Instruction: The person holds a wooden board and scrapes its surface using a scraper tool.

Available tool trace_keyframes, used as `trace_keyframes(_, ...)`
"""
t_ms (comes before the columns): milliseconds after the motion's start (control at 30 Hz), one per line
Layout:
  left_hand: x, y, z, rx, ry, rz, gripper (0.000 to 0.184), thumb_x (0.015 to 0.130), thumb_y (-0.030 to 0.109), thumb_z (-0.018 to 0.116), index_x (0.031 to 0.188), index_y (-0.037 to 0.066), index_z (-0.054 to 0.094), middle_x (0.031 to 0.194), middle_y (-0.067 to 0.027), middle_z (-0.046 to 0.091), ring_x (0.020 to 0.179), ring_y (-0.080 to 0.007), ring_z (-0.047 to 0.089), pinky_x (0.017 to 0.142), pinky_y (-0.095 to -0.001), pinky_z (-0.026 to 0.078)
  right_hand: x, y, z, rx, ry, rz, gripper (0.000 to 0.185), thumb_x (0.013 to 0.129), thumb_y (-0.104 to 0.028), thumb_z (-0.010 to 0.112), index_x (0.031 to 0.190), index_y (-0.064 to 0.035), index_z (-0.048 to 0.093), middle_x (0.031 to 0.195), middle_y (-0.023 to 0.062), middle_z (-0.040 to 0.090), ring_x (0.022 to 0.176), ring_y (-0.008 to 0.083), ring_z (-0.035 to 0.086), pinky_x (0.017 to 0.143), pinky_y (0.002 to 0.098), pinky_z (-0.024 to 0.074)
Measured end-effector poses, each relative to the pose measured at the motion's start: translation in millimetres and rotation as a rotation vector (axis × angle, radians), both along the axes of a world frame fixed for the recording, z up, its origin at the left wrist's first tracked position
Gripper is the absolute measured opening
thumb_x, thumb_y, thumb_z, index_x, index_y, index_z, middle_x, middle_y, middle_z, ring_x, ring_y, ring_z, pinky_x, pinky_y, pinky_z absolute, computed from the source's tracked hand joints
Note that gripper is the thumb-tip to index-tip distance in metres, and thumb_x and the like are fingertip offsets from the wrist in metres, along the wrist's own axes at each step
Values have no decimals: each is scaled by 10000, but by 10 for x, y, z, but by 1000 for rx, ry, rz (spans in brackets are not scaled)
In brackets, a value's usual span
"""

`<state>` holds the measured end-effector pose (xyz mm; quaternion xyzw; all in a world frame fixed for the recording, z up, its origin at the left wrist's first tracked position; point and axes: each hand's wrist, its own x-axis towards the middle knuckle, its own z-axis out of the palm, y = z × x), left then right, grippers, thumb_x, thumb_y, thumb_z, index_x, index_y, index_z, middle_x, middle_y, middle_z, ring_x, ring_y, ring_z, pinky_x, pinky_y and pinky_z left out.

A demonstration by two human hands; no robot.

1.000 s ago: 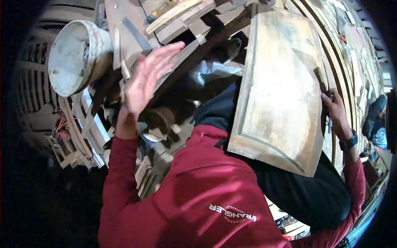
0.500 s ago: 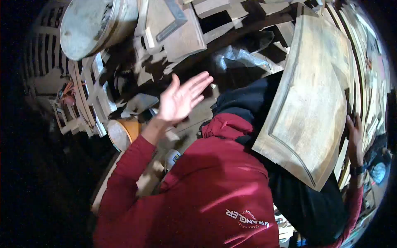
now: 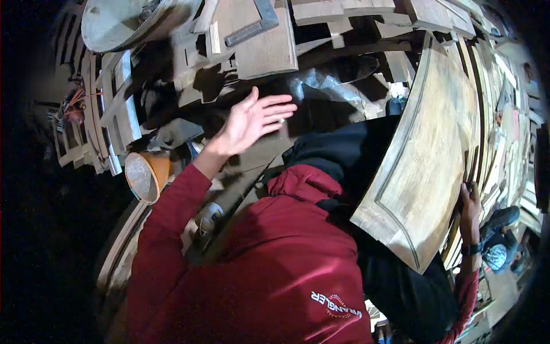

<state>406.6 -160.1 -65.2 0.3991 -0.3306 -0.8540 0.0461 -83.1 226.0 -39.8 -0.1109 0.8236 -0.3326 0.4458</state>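
Note:
A pale wooden panel (image 3: 427, 163) with a dark groove along its left and lower edges rests slanted against my dark-trousered leg. My right hand (image 3: 470, 203) is at the panel's right edge, its fingers curled at the rim; part of the grip is hidden. My left hand (image 3: 249, 123) is held up in the air, palm toward me, fingers stretched and thumb apart, with nothing in it. Beyond it, a dark metal square (image 3: 252, 34) lies on a wooden board (image 3: 266, 57).
An orange bucket (image 3: 158, 172) stands left of my left forearm, with a white labelled container (image 3: 209, 217) nearer me. At upper left is a large round drum (image 3: 112, 26). Stacked wooden strips (image 3: 487, 109) line the right, where another person (image 3: 498, 238) shows at the edge.
My view has shifted, so bucket, drum and boards sit elsewhere in the picture. My left hand's fingers are spread a little wider. My right hand remains at the panel's edge.

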Motion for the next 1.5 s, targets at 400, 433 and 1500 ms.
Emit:
trace_keyframes(400,271,932,-1335,-266,-217,-362,872,1008,700,134,1523,33,360,1576,-153,375,1498,-294,266,1233,-451,158,112,19,165,41,89,41,443,1050,-285,574,1363,20,500,1177,68,631,1039,138,581,905,286,475)
trace_keyframes(433,267,856,-1273,-202,-199,-349,900,999,716,115,1541,32,333,1596,-154,349,1512,-299,240,1240,-455,140,-20,58,-9,107,145,4,429,1052,-287,568,1350,18,512,1195,68,623,1043,141,577,908,290,474)
trace_keyframes(1500,-2673,1154,-2193,-895,364,-647,511,1087,421,384,1251,0,625,1258,-91,661,1110,-193,591,1044,-383,427,32,94,170,143,92,46,573,1046,-179,555,1517,54,326,1418,149,542,1246,220,528,1068,334,415)
